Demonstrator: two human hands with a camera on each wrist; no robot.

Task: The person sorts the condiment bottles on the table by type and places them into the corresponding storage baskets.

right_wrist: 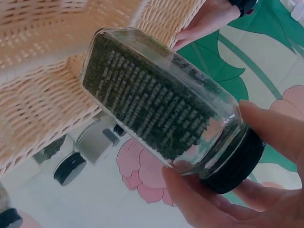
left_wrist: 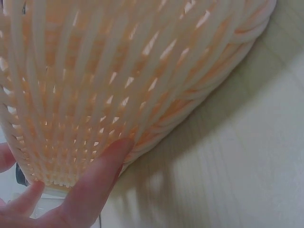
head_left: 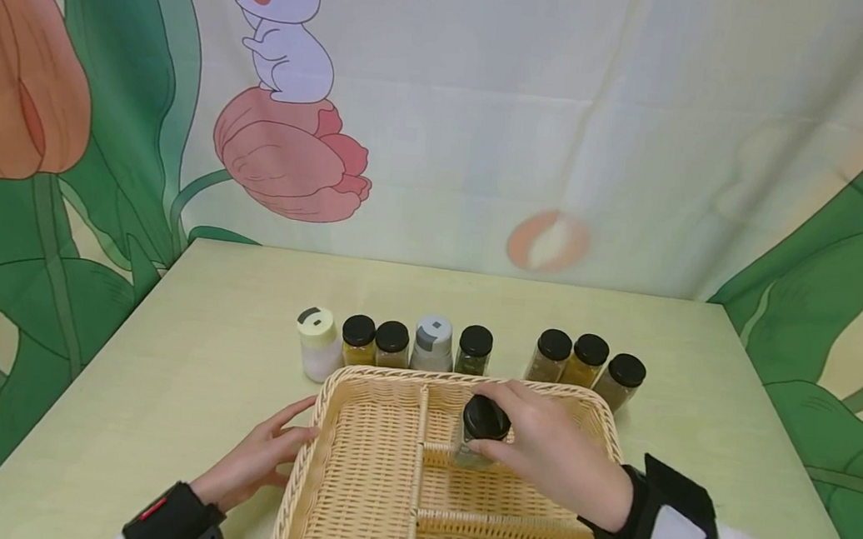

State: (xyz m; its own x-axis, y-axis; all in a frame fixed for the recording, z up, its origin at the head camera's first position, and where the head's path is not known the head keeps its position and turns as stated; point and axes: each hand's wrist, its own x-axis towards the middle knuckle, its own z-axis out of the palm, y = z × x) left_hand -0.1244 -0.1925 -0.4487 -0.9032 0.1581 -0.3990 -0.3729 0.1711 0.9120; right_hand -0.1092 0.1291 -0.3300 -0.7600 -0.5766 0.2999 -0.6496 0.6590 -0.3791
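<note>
My right hand [head_left: 540,436] grips a clear spice jar [right_wrist: 152,95] by its black lid, fingers on one side and thumb on the other. Dark green dried herbs fill most of the jar, and white print covers its face. In the head view the jar is tilted over the right side of a woven basket [head_left: 419,469], above the small divided compartments. Outside the basket's left wall, my left hand [head_left: 260,458] touches the weave with extended fingers; the left wrist view shows its thumb [left_wrist: 102,180] against that wall.
Behind the basket stands a row of jars: a yellow-lidded white one [head_left: 318,345], a grey-lidded one [head_left: 433,345], and several black-lidded ones, including a green-filled jar [head_left: 474,352] and a rightmost brown one [head_left: 619,381]. A printed curtain [head_left: 469,155] hangs behind the table [head_left: 248,307].
</note>
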